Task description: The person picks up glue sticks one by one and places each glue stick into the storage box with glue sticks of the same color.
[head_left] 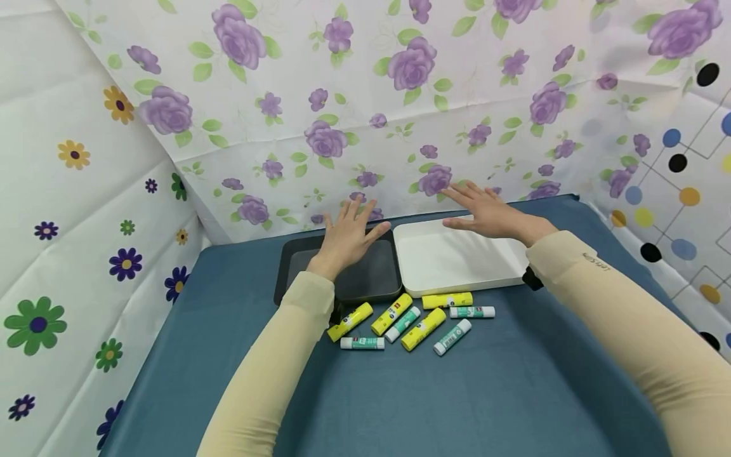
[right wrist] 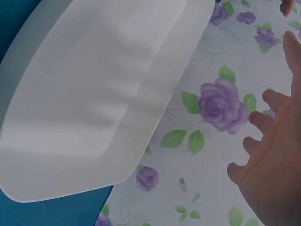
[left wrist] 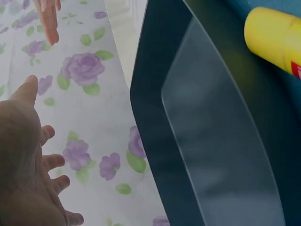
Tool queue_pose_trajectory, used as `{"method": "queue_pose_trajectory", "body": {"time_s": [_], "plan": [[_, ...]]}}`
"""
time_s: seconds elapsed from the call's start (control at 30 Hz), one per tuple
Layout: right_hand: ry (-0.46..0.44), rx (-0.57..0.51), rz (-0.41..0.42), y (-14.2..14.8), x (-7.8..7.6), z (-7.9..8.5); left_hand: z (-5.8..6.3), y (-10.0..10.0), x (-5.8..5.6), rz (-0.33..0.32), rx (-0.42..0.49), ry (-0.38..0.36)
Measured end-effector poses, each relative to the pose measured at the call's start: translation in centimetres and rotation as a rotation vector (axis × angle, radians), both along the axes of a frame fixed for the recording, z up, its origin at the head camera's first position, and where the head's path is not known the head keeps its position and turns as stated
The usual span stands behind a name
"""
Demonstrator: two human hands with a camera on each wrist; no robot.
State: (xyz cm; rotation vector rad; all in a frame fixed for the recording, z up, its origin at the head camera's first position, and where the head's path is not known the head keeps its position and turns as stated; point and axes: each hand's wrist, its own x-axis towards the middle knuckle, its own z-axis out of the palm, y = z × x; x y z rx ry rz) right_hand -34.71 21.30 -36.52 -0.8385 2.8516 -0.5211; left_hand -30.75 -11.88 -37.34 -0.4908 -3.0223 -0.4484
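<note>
Fingers spread, my left hand (head_left: 348, 238) hovers over the black tray (head_left: 374, 276) and holds nothing. Above the white tray (head_left: 440, 260) is my right hand (head_left: 485, 212), its fingers extended and its palm bare. Both trays look bare inside and stand side by side. In front of them lie several glue sticks: yellow ones such as this yellow glue stick (head_left: 423, 329), and white-and-green ones such as this green glue stick (head_left: 452, 337). The left wrist view catches one yellow glue stick (left wrist: 273, 40) beside the black tray's wall. Neither hand touches any of them.
A blue cloth (head_left: 400, 400) covers the table. Behind the trays rises a white sheet with purple roses (head_left: 325, 139). Flowered cloth (head_left: 68, 254) hangs at the left, and dotted cloth (head_left: 679, 216) at the right.
</note>
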Motion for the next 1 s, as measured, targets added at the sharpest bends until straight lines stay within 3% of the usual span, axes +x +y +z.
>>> {"method": "queue_pose_trajectory", "body": {"time_s": [0.43,1.0], "plan": [[-0.029,-0.058,0.004,1.5,0.4,0.8,0.8,1.0,1.5,-0.044,0.032,-0.002],[-0.084,-0.121,0.03,3.4,1.3,0.1,0.8,1.2,3.8,-0.117,0.012,0.007]]}}
